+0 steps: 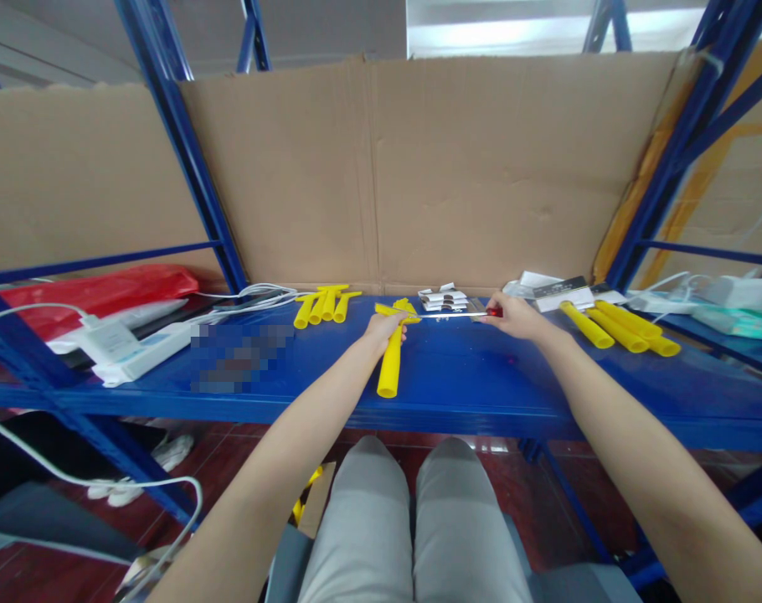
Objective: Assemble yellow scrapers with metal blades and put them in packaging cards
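Note:
My left hand [384, 332] is closed around a yellow T-shaped plastic tool [389, 368], whose round hollow handle points toward me over the blue shelf. In my right hand [512, 318] is a screwdriver [450, 315] with a red handle, gripped between the fingers. Its long metal shaft lies level, and the tip reaches the yellow tool's crosspiece by my left fingers. The exact contact at the tip is too small to make out. Just behind the shaft sits a stack of small white and dark pieces [442, 299].
Several yellow T-shaped tools [321, 308] lie back left; more yellow handles [623, 328] with printed cards [563, 295] lie right. A white power strip [146, 352], cables and a red bag [105, 289] occupy the left. Cardboard [481, 167] closes the back, between blue posts [180, 134].

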